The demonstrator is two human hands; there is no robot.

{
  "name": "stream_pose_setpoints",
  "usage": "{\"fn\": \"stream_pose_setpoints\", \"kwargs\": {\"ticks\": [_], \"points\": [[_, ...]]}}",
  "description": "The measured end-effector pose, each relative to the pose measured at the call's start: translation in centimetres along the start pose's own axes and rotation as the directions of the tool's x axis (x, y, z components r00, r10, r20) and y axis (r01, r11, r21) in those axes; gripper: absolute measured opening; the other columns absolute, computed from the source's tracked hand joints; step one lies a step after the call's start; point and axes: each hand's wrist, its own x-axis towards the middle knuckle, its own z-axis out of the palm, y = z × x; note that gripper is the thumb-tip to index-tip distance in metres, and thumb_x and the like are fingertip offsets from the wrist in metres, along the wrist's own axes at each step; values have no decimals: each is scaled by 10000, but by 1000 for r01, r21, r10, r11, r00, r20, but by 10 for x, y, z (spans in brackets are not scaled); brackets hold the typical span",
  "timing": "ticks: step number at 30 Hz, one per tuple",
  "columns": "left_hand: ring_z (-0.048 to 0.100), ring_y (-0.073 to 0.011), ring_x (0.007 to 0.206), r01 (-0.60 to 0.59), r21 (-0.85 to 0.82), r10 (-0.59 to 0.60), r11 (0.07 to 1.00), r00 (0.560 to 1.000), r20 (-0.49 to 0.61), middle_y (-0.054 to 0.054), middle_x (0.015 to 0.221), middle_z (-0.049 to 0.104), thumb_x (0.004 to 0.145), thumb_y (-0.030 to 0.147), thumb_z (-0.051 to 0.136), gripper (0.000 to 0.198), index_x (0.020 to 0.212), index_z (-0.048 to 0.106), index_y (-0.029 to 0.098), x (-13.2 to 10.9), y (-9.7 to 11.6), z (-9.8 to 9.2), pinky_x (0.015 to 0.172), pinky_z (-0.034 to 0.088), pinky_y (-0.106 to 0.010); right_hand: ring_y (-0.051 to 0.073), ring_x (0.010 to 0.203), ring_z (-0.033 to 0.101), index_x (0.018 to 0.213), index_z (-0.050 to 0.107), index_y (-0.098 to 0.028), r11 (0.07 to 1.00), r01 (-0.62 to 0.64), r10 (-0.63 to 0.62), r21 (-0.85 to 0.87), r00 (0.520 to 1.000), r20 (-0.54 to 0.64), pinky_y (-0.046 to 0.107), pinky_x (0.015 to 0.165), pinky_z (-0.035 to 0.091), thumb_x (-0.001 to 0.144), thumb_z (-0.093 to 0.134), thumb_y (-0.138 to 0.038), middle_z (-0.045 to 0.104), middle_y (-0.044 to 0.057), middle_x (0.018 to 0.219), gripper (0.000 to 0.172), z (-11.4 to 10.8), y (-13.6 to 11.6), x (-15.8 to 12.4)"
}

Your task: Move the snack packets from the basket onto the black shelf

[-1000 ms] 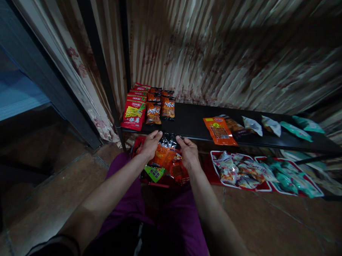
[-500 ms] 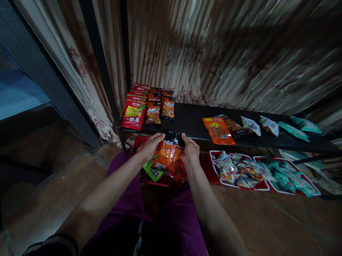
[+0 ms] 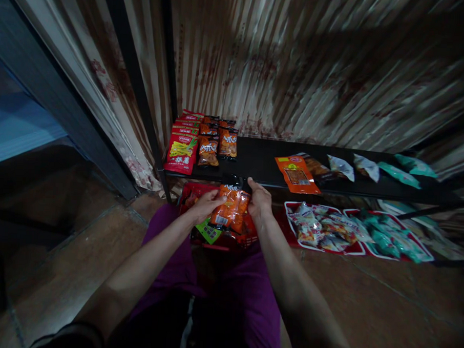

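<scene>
Between my hands is an orange and black snack bag (image 3: 232,207), held in front of the shelf's edge and over a red basket (image 3: 223,243). My left hand (image 3: 207,205) grips its left side, thumb lying on the front. At the upper right corner my right hand (image 3: 259,198) pinches it, thumb on top. A green packet (image 3: 209,231) shows in the basket below, partly hidden by my left hand and the bag. On the shelf's left end, matching orange snack bags (image 3: 228,144) stand in rows beside red packets (image 3: 181,151).
The black shelf (image 3: 256,157) also bears an orange packet (image 3: 298,176), a dark packet, white packets (image 3: 340,167) and teal packets (image 3: 399,175). Red baskets with white rims (image 3: 357,250) hold more bags below. A dark upright post (image 3: 143,98) stands at the left.
My left hand has slid down from the bag's top left corner to its left side. The right hand keeps its hold near the top right corner.
</scene>
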Motion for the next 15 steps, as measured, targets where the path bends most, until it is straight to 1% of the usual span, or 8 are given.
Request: {"fn": "stream_pose_setpoints", "kwargs": {"ticks": [1, 3, 5, 7, 8, 10, 12, 15], "points": [[646, -168, 794, -7, -13, 6, 1000, 1000, -22, -52, 909, 701, 662, 311, 788, 378, 969, 656, 135, 1, -1, 0, 794, 495, -314, 117, 542, 609, 713, 587, -204, 1000, -1, 1, -16, 999, 37, 227, 515, 510, 610, 813, -338, 648, -61, 593, 283, -1, 1, -2], [653, -168, 783, -9, -61, 5, 998, 998, -64, -49, 888, 707, 678, 294, 775, 349, 967, 657, 138, 3, -3, -1, 779, 504, -309, 139, 612, 652, 814, 623, -218, 998, -36, 45, -59, 984, 170, 246, 562, 533, 694, 741, -461, 693, -38, 672, 297, -6, 4, -8], [659, -166, 765, -13, -118, -1, 993, 993, -119, -50, 874, 711, 696, 278, 760, 318, 963, 655, 141, 6, -3, -2, 762, 513, -303, 166, 681, 683, 909, 642, -224, 987, -98, 133, -125, 941, 312, 271, 599, 548, 736, 675, -548, 726, -5, 756, 369, -13, 6, -19], [658, -155, 737, -22, -155, -6, 988, 984, -179, -45, 855, 710, 708, 259, 749, 294, 960, 652, 145, 9, -2, -4, 733, 522, -289, 187, 741, 699, 948, 655, -218, 972, -139, 205, -189, 895, 395, 288, 630, 557, 737, 671, -560, 742, 22, 820, 402, -22, 9, -31], [655, -148, 719, -26, -163, -8, 986, 979, -204, -39, 844, 709, 713, 251, 744, 284, 961, 650, 148, 10, -2, -5, 714, 525, -280, 195, 769, 703, 949, 662, -214, 966, -149, 226, -210, 882, 413, 294, 650, 561, 728, 689, -544, 745, 31, 848, 398, -26, 10, -37], [649, -137, 684, -26, -166, -14, 986, 972, -236, -30, 817, 705, 721, 244, 738, 272, 960, 647, 151, 11, -1, -7, 678, 531, -265, 203, 808, 705, 938, 674, -209, 960, -161, 247, -230, 875, 416, 304, 680, 564, 704, 729, -501, 749, 36, 883, 378, -33, 14, -45], [644, -133, 657, -9, -154, -28, 988, 972, -235, -28, 800, 702, 725, 257, 736, 277, 964, 644, 153, 11, -1, -8, 658, 536, -265, 199, 800, 704, 920, 686, -205, 959, -168, 249, -228, 883, 397, 301, 684, 563, 661, 773, -460, 751, 29, 879, 373, -37, 19, -48], [641, -130, 636, 19, -132, -50, 991, 969, -241, -23, 785, 697, 727, 283, 740, 280, 961, 643, 164, 11, -5, -7, 673, 540, -282, 175, 727, 696, 855, 702, -192, 969, -151, 217, -197, 900, 378, 276, 671, 558, 578, 833, -405, 750, 14, 825, 374, -38, 25, -46]]}}
